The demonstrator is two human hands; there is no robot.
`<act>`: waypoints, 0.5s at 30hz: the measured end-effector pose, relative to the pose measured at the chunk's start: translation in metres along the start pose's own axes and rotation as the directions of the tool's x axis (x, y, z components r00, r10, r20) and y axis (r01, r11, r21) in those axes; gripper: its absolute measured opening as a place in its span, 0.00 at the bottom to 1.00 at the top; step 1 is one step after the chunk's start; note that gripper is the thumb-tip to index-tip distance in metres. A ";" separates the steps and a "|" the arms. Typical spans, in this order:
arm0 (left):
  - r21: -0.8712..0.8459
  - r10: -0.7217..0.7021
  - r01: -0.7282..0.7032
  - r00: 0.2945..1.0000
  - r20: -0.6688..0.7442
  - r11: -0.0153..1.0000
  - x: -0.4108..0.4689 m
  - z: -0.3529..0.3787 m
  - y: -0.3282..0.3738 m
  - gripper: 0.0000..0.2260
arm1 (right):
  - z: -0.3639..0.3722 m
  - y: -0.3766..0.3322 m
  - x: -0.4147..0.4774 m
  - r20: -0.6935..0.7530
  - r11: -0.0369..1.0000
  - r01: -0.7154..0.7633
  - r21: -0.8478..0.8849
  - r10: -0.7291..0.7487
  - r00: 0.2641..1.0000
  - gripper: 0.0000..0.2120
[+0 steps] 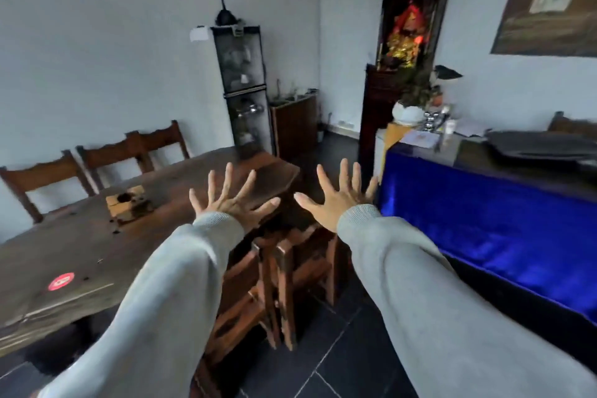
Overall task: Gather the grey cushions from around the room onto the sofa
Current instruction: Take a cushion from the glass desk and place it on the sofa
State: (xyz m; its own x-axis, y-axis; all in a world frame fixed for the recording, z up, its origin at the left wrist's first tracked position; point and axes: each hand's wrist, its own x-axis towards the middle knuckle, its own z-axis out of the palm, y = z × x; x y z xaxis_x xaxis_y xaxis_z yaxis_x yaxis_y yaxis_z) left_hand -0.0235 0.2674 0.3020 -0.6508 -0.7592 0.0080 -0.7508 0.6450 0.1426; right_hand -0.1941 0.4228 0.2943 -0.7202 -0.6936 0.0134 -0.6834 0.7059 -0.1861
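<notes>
so, in the head view the left hand (231,200) and right hand (336,199) are stretched forward with fingers spread wide, holding nothing, above the table (80,242) end and the stools (281,271). no grey cushion or sofa shows here. the likely risk: walking on with arms out, the person may clip the stools or the blue cloth (494,213).

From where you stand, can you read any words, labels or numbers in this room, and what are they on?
None can be read.
Round red sticker on the wooden table: white marks, too blurred to read.
Papers on the blue-draped table: too small to read.
Framed picture on the wall: pale sheet in it, nothing legible.
Lit shrine cabinet: no legible text.
</notes>
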 end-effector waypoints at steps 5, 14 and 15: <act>-0.051 0.255 -0.253 0.966 0.047 0.966 0.102 0.033 0.152 0.51 | -0.017 0.144 0.056 0.001 0.952 -0.303 -0.033 0.304 0.953 0.48; -0.057 0.539 -0.537 0.831 0.137 0.842 0.217 0.071 0.383 0.53 | -0.043 0.336 0.120 -0.043 0.774 -0.633 -0.004 0.632 0.773 0.49; -0.056 0.558 -0.556 0.818 0.141 0.829 0.226 0.078 0.406 0.53 | -0.045 0.357 0.124 -0.054 0.760 -0.650 0.005 0.650 0.758 0.50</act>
State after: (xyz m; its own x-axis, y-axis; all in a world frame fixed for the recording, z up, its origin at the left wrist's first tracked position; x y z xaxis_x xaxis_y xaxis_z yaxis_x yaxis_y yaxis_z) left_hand -0.4837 0.3646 0.2846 -0.9672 -0.2484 -0.0531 -0.2539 0.9524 0.1689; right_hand -0.5327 0.5947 0.2733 -0.9966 -0.0595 -0.0574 -0.0500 0.9867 -0.1549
